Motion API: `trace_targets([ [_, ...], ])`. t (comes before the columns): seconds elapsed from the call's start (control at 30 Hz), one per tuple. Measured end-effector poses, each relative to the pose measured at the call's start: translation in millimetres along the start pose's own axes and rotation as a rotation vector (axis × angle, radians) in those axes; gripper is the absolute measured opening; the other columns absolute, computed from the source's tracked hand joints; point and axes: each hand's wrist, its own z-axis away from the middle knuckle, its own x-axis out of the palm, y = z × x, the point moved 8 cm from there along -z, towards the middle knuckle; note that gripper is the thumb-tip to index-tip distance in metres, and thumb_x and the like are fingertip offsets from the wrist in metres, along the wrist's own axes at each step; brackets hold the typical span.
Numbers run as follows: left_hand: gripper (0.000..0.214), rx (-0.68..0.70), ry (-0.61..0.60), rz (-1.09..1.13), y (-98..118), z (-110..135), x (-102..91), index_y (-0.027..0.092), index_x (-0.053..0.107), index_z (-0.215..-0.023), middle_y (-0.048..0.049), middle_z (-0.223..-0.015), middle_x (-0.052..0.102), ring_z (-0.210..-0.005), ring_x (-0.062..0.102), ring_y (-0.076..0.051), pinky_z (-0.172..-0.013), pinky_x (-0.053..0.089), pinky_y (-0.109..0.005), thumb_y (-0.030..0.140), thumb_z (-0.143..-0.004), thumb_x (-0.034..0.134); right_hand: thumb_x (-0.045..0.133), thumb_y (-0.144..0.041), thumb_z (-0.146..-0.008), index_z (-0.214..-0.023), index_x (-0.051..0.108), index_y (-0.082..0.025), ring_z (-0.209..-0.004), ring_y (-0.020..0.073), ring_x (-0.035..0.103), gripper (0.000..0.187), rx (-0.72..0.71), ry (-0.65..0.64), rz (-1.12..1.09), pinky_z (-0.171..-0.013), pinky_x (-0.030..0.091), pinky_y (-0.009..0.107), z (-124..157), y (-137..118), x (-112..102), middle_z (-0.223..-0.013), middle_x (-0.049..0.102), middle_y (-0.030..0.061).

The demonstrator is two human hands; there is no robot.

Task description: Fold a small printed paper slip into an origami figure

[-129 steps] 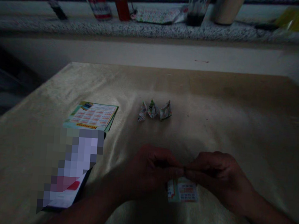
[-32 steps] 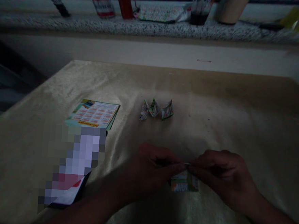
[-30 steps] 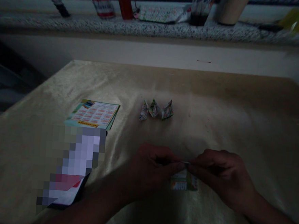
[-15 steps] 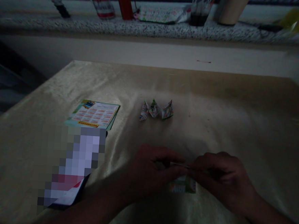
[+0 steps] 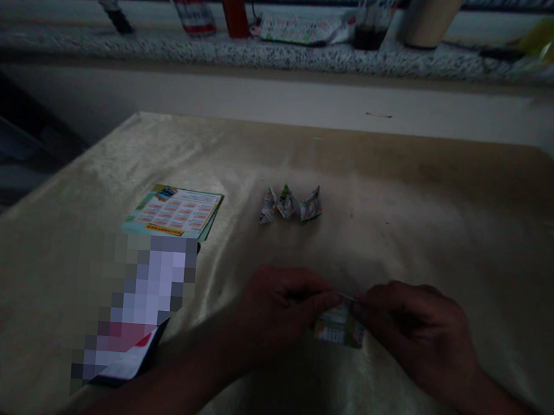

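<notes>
Between my hands is a small piece of printed paper (image 5: 338, 331), green and white, its upper edge pinched from both sides. My left hand (image 5: 286, 309) grips that edge between thumb and forefinger. On the other side, my right hand (image 5: 415, 334) holds the paper's upper right corner in a pinch. The fingers hide part of the edge. Farther back on the table stand three little folded paper pieces in a row: a left one (image 5: 268, 205), a middle one (image 5: 285, 202) and a right one (image 5: 312, 205), with pointed tips.
Several printed leaflets (image 5: 175, 212) lie stacked on the table (image 5: 429, 199) at left. Below them is a phone (image 5: 123, 367) with a blurred screen. On the granite sill (image 5: 287, 56) stand a red can (image 5: 191, 5), a small red bottle (image 5: 236, 15), a cup of dark liquid (image 5: 369, 34) and a beige cylinder (image 5: 432, 19).
My fingers have shifted along the paper's edge; the right hand has moved slightly right, the left slightly left. More of the paper's printed face shows between them.
</notes>
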Motion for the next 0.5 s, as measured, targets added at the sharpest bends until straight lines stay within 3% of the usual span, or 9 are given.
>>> trace_targets([
  [0.17,0.015,-0.091,-0.025,0.104,-11,0,2.6,0.017,0.08,-0.087,-0.0017,-0.074,0.077,-0.064,0.068,-0.012,-0.058,0.049,-0.019,0.03,-0.084,0.075,0.074,-0.013,-0.085,-0.078,0.074,-0.023,-0.044,0.0078,0.062,0.012,-0.011,0.045,0.031,-0.042,0.044,0.016,1,-1,-3,-0.059,0.073,-0.0037],
  [0.27,0.017,-0.099,-0.064,0.037,-14,0,2.6,0.016,0.078,-0.083,-0.0006,-0.069,0.073,-0.061,0.064,-0.011,-0.055,0.045,-0.018,0.031,-0.087,0.072,0.074,-0.012,-0.085,-0.079,0.074,-0.023,-0.046,0.0084,0.065,0.012,0.001,0.074,0.02,-0.042,0.046,0.015,1,0,-5,-0.06,0.073,-0.0032],
  [0.37,0.023,-0.051,-0.086,-0.014,-10,0,1.2,0.014,0.076,-0.076,0.0004,-0.062,0.068,-0.057,0.062,-0.01,-0.052,0.044,-0.017,0.031,-0.089,0.069,0.074,-0.014,-0.085,-0.077,0.072,-0.023,-0.048,0.0088,0.067,0.012,0.052,0.052,-0.044,-0.045,0.05,0.014,0,4,-3,-0.061,0.074,-0.0033],
  [0.5,0.02,-0.095,-0.095,0.039,-11,0,1.7,0.014,0.077,-0.081,-0.0013,-0.067,0.072,-0.059,0.064,-0.011,-0.054,0.048,-0.018,0.032,-0.087,0.071,0.075,-0.019,-0.085,-0.07,0.067,-0.021,-0.047,0.0078,0.066,0.018,0.156,0.001,-0.136,-0.044,0.049,0.013,0,12,2,-0.058,0.073,-0.0034],
])
